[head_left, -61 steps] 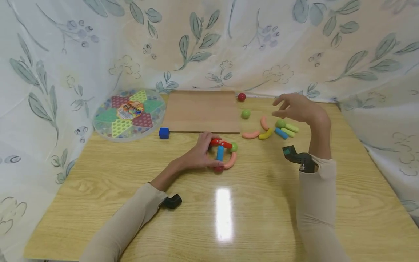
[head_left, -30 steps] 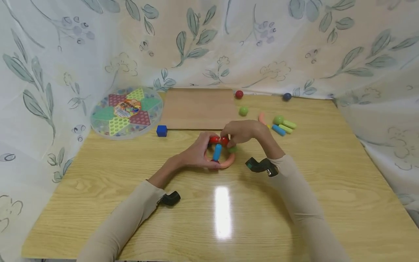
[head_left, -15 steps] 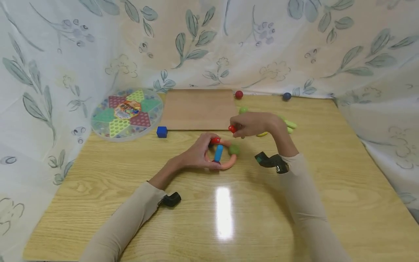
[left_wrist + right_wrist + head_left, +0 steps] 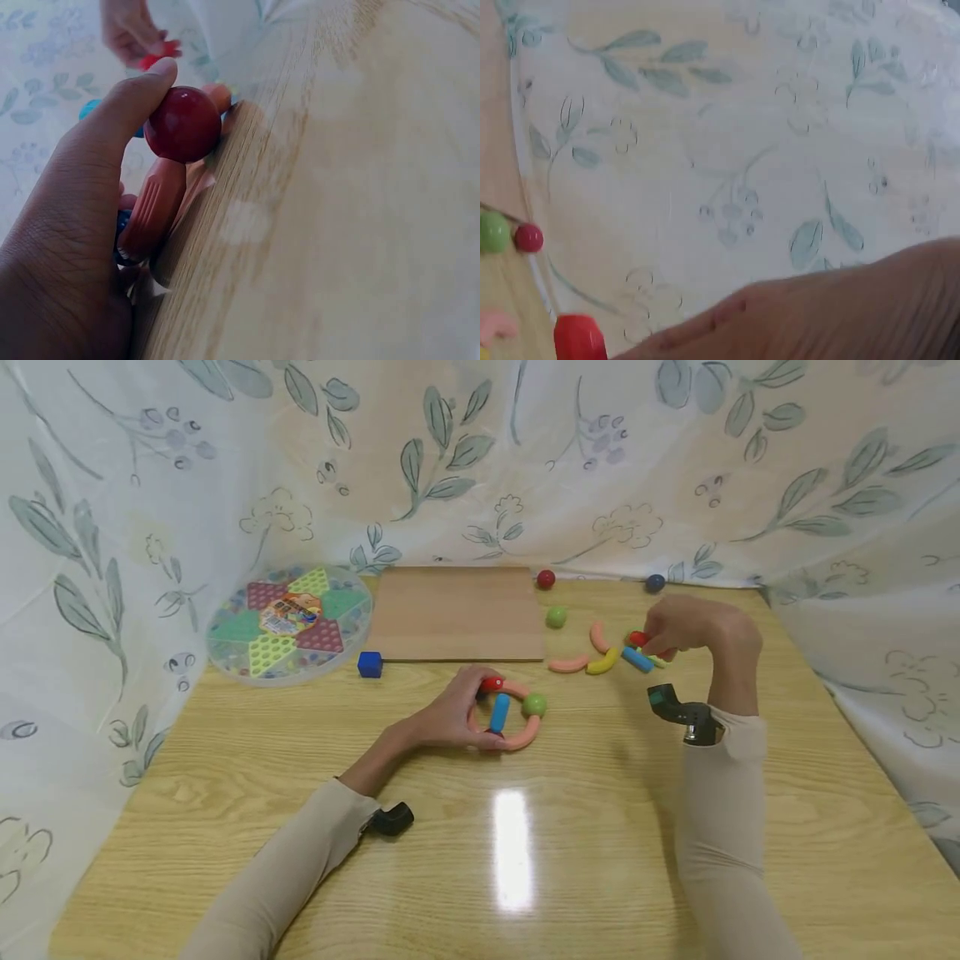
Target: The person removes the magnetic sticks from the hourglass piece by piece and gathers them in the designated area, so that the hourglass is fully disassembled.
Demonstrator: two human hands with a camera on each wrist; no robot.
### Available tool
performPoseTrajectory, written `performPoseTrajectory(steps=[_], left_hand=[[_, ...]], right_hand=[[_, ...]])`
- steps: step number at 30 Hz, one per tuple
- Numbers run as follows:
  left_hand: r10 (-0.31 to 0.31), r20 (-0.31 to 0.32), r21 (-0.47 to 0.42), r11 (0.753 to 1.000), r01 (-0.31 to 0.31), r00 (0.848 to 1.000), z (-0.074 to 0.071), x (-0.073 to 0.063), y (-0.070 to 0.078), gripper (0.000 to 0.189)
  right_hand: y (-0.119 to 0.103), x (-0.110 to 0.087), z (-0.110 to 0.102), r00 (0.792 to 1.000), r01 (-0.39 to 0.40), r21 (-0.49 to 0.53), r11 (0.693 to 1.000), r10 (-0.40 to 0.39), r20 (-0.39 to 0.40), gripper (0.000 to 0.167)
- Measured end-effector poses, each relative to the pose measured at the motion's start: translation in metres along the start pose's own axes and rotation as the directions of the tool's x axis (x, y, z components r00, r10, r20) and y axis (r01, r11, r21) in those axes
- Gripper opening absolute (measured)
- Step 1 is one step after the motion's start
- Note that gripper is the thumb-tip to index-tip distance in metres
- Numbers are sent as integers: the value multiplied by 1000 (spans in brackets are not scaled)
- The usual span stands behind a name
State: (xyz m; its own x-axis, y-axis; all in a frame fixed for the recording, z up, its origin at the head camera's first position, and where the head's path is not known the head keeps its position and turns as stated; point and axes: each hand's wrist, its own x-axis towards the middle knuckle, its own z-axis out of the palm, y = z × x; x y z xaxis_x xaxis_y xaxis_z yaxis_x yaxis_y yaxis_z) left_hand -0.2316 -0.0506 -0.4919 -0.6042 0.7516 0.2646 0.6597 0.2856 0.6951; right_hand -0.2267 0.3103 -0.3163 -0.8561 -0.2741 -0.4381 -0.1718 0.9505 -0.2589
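My left hand point(image 4: 452, 714) spans the left side of a ring of curved orange magnetic sticks point(image 4: 527, 734) and balls on the table. Its thumb presses the dark red ball point(image 4: 182, 124), and its fingers curl round the far side by a red stick point(image 4: 492, 682). A green ball point(image 4: 535, 704) sits at the ring's right, and a straight blue stick point(image 4: 499, 713) crosses inside. At the far right my right hand point(image 4: 686, 622) pinches a red magnetic stick point(image 4: 581, 337), low over a loose blue stick point(image 4: 638, 659) and partly hidden light green sticks.
Two curved orange sticks point(image 4: 569, 665) and a curved yellow stick point(image 4: 603, 662) lie between the hands. Behind them are a green ball point(image 4: 557, 617), a red ball point(image 4: 546, 579) and a dark blue ball point(image 4: 656, 582). A brown board point(image 4: 457, 614), blue cube point(image 4: 370, 664) and round game board point(image 4: 345, 647) stand at back.
My right hand came from the right to the ring, took the red stick off its top right, and carried it back right to the loose sticks. The left hand stayed on the ring.
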Motion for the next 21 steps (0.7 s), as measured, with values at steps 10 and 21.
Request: performPoseTrajectory(steps=[10, 21], left_hand=[[108, -30, 15, 994, -108, 994, -3, 1, 0, 110], [64, -8, 29, 998, -63, 998, -4, -1, 2, 94]], right_hand=[[13, 24, 11, 987, -92, -57, 994, 99, 130, 25], [15, 45, 23, 946, -223, -28, 974, 223, 235, 32]])
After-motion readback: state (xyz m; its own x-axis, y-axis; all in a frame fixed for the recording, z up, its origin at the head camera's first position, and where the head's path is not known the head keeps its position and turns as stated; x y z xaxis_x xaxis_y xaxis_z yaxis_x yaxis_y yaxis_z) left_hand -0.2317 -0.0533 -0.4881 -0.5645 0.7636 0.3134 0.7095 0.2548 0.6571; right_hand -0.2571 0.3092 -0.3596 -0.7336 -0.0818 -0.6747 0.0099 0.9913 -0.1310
